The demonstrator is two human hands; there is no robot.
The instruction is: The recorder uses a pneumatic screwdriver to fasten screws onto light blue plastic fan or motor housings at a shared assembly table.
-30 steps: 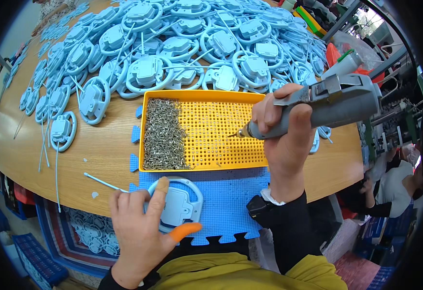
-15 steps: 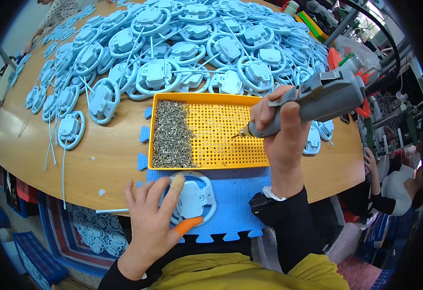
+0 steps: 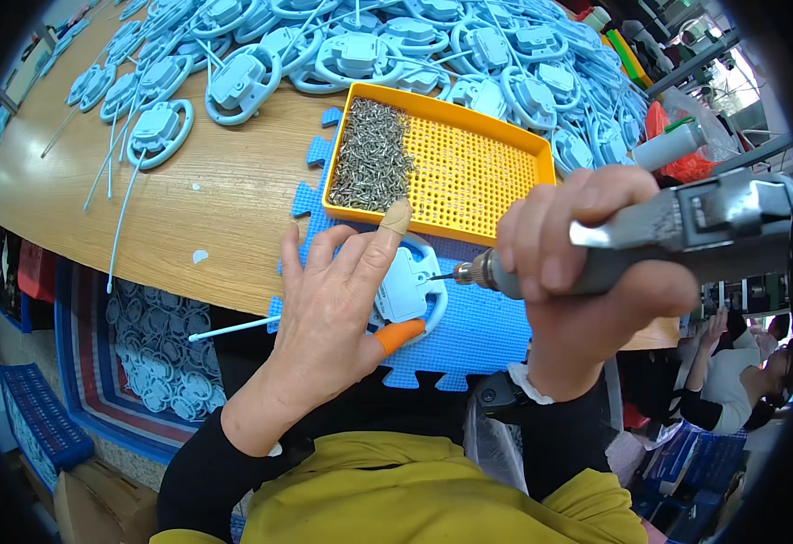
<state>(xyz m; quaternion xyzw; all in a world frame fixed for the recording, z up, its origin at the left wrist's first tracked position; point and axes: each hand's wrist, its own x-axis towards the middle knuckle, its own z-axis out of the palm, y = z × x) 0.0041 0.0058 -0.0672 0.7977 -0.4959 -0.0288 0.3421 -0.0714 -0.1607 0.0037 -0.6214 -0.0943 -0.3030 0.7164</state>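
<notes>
- While the left hand [image 3: 328, 313] lies spread, palm down, on a light blue plastic part [image 3: 405, 290], its fingers are wide apart; the index finger wears a tan bandage at the tip and the thumb an orange cot, which presses the part's lower rim.
- Right hand [image 3: 578, 281]: fingers wrapped tight round the grey body of a power screwdriver [image 3: 677, 231]; bit points left, tip touching the part's white centre block, just beside the left index finger.
- Part: ring-shaped blue frame with a pale rectangular block in the middle; mostly hidden under the left palm. It sits on a blue foam mat [image 3: 496, 335] with jigsaw edges, at the near edge of the wooden table [image 3: 224, 208].
- Edges and room: mat's near edge overhangs the table lip close to the person's yellow top. Far side of the part is hemmed in by a yellow perforated tray [image 3: 491, 172], touching the mat, with a heap of small metal screws [image 3: 371, 159] in its left end. Bare wood lies open to the left of the mat.
- Beyond the tray: a dense pile of identical blue parts [image 3: 342, 54], trailing white cable ties, well apart from the hands.
</notes>
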